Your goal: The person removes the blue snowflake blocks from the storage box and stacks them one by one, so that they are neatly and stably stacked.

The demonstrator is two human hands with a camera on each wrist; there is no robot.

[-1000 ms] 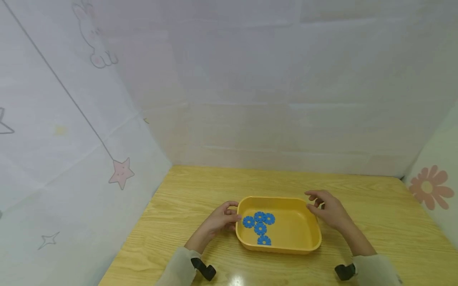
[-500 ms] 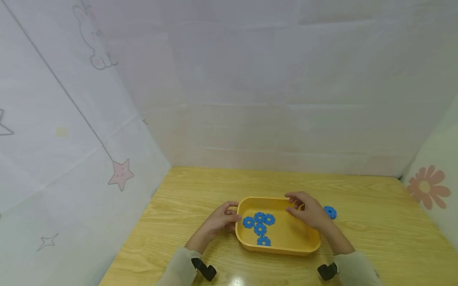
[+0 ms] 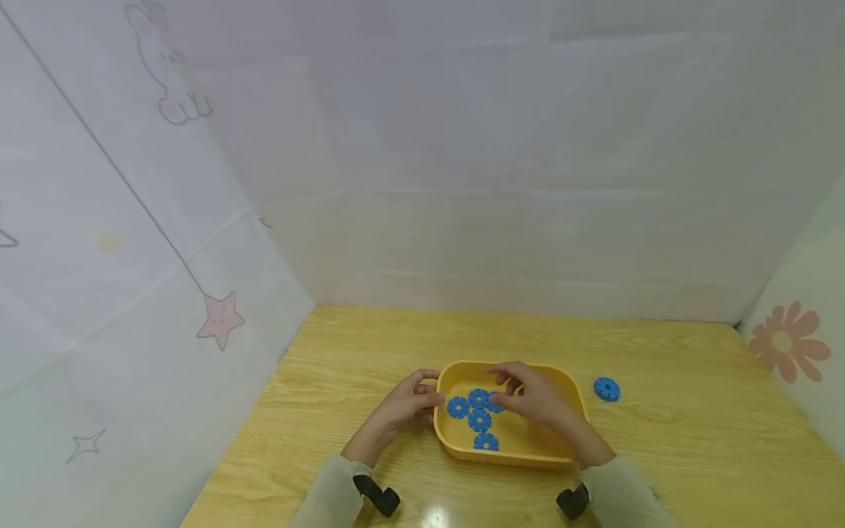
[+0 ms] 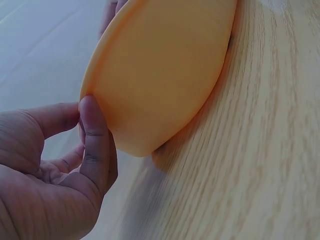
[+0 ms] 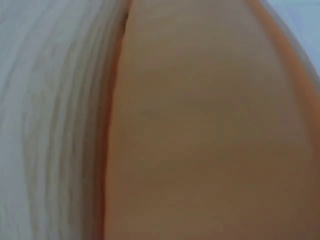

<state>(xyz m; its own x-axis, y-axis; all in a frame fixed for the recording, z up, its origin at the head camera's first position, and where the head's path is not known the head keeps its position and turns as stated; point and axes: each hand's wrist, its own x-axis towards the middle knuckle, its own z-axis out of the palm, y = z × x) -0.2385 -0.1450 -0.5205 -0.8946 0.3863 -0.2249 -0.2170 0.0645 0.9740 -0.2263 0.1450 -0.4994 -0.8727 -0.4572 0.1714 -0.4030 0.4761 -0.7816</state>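
Note:
A yellow plastic tray (image 3: pixel 449 449) sits on the wooden table, with several blue notched snowflake discs (image 3: pixel 480 420) lying toward its left side. My left hand (image 3: pixel 401 405) grips the tray's left end, thumb over the rim and fingers outside. In the left wrist view the same left hand (image 4: pixel 65 165) pinches the rim. Inside the tray area, my right hand (image 3: pixel 536 400) hovers with thumb and fingers apart. Its thumb tip partly covers the rightmost disc; whether it touches cannot be told. The right wrist view shows only the tray's outer wall (image 5: pixel 200 120), blurred.
More blue snowflake discs (image 3: pixel 607 389), seemingly stacked, lie on the table (image 3: pixel 693 411) right of the tray. A pale cloth wall (image 3: pixel 462 242) stands behind the table, with printed cloth on both sides.
My right hand has moved left from the tray's right rim to over the discs. The discs on the table at right came into view from behind it. The left hand stays put.

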